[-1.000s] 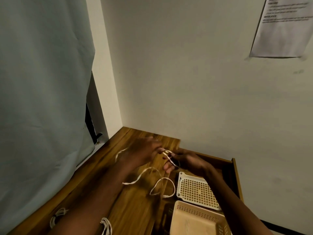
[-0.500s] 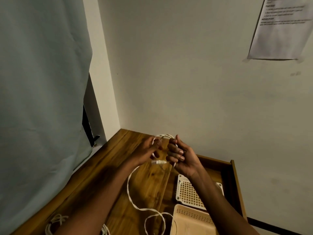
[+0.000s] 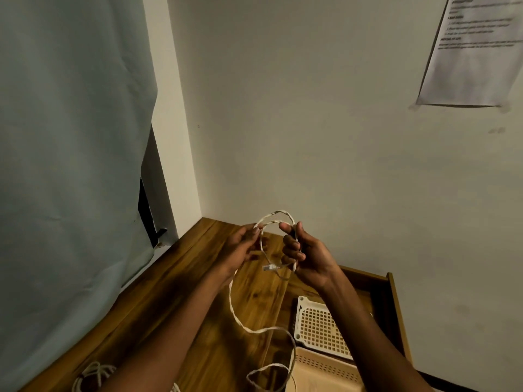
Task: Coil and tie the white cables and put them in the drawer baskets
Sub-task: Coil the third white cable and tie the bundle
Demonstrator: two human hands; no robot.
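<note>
Both hands, left hand [image 3: 243, 247] and right hand [image 3: 307, 258], grip the white cable [image 3: 276, 217] loop above the desk [image 3: 181, 292]; baskets [image 3: 317, 326] sit in the open drawer [image 3: 394, 304] below

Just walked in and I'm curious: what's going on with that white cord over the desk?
A person is coiling a white cable above a wooden desk. The right hand grips the loop; the left hand feeds the cable in. Its plug end dangles between them, and the slack trails down towards two baskets in the open drawer. Another cable lies on the desk.
</note>
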